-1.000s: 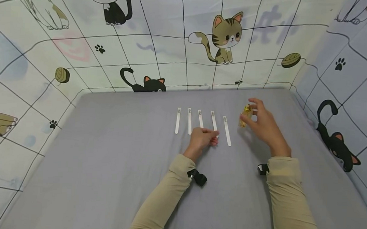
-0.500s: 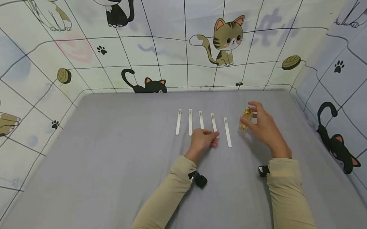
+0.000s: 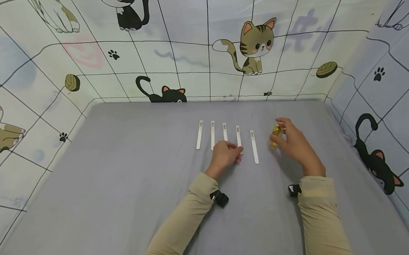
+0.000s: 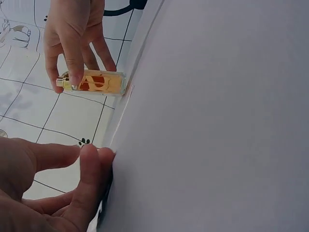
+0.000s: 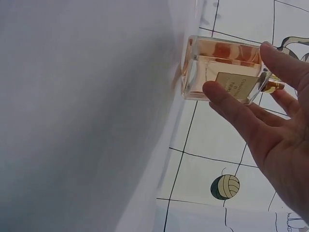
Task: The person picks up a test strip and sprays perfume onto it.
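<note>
My right hand (image 3: pixel 298 148) holds a clear glass perfume bottle (image 3: pixel 274 143) with a gold top, thumb on one side and fingers on the other. In the right wrist view the bottle (image 5: pixel 227 63) shows a pale label and amber liquid; its base is at the cloth, and whether it touches I cannot tell. Several white paper test strips lie in a row left of it, printed at their far ends. My left hand (image 3: pixel 225 155) pinches the near end of one strip (image 3: pixel 238 133), second from the right. The rightmost strip (image 3: pixel 254 146) lies between the hands.
A grey cloth (image 3: pixel 120 177) covers the table. Upright sheets printed with cats and grid lines (image 3: pixel 180 58) close off the back and both sides. The left hand partly covers the middle strip (image 3: pixel 225 131).
The right hand has brought the perfume bottle slightly nearer the person. The left hand stays at the same strip, and the strips keep their places.
</note>
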Demonstrator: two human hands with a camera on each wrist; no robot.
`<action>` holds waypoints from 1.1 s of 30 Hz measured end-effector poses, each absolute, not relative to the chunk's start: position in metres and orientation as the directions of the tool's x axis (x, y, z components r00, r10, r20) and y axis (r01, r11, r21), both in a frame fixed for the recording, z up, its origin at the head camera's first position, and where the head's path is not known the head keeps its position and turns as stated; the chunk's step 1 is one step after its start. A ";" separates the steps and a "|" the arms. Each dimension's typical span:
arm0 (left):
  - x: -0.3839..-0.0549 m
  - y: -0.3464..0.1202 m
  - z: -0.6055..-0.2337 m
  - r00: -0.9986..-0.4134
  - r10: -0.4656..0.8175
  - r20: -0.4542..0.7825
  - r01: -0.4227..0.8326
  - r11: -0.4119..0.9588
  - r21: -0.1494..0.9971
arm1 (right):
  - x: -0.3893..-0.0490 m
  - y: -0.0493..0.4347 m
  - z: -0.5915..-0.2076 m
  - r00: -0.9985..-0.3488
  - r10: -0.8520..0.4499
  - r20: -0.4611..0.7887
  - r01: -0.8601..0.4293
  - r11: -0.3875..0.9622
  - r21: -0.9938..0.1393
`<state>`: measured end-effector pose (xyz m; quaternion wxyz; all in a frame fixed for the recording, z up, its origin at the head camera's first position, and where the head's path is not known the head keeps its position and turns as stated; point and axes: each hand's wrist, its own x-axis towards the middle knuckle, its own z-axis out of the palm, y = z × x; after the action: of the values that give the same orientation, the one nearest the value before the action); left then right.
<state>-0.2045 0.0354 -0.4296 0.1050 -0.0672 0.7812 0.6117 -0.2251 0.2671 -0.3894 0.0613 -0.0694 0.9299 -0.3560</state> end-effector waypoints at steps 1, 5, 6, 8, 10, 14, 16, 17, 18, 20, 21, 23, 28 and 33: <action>-0.204 0.035 -0.428 -0.970 0.031 -0.242 -0.225 0.270 0.936 | -0.225 0.268 -0.390 -0.982 -0.177 -0.069 -0.085 0.736 -0.672; -0.205 0.032 -0.424 -0.976 0.064 -0.206 -0.165 0.397 0.903 | -0.226 0.269 -0.390 -0.980 -0.181 -0.085 -0.078 0.736 -0.672; -0.204 0.032 -0.423 -0.980 0.070 -0.188 -0.140 0.431 0.891 | -0.226 0.269 -0.390 -0.979 -0.180 -0.090 -0.075 0.740 -0.668; -0.204 0.031 -0.422 -0.986 0.080 -0.145 -0.088 0.490 0.867 | -0.227 0.270 -0.390 -0.979 -0.177 -0.104 -0.064 0.745 -0.664; -0.204 0.031 -0.420 -0.991 0.089 -0.100 -0.037 0.534 0.845 | -0.227 0.271 -0.390 -0.977 -0.174 -0.123 -0.050 0.749 -0.660; -0.202 0.036 -0.410 -0.993 0.114 -0.028 0.048 0.617 0.786 | -0.226 0.273 -0.386 -0.972 -0.161 -0.171 -0.009 0.754 -0.657; -0.200 0.040 -0.404 -0.991 0.130 -0.006 0.082 0.659 0.747 | -0.226 0.273 -0.384 -0.970 -0.156 -0.188 0.006 0.755 -0.656; -0.200 0.043 -0.401 -0.990 0.143 0.005 0.103 0.685 0.721 | -0.225 0.274 -0.383 -0.969 -0.154 -0.193 0.011 0.755 -0.655; -0.199 0.046 -0.399 -0.987 0.158 0.010 0.120 0.705 0.699 | -0.225 0.274 -0.382 -0.969 -0.152 -0.196 0.014 0.756 -0.654; -0.197 0.052 -0.394 -0.983 0.181 0.007 0.142 0.747 0.650 | -0.225 0.275 -0.382 -0.968 -0.152 -0.202 0.017 0.758 -0.652; -0.196 0.055 -0.393 -0.982 0.189 -0.002 0.146 0.767 0.625 | -0.225 0.275 -0.382 -0.967 -0.156 -0.202 0.015 0.757 -0.653; -0.195 0.062 -0.391 -0.979 0.203 -0.031 0.152 0.816 0.557 | -0.225 0.275 -0.383 -0.965 -0.162 -0.206 0.013 0.755 -0.655; -0.195 0.082 -0.394 -0.977 0.204 -0.061 0.169 0.918 0.358 | -0.225 0.276 -0.389 -0.966 -0.165 -0.200 0.005 0.758 -0.652; -0.197 0.099 -0.408 -0.982 0.187 -0.041 0.177 0.968 0.180 | -0.225 0.277 -0.391 -0.971 -0.163 -0.177 -0.009 0.760 -0.650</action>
<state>-0.1973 0.0987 -0.4076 0.0289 0.0916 0.9915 0.0880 -0.2250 0.2766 -0.3906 0.1120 -0.0460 0.9314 -0.3434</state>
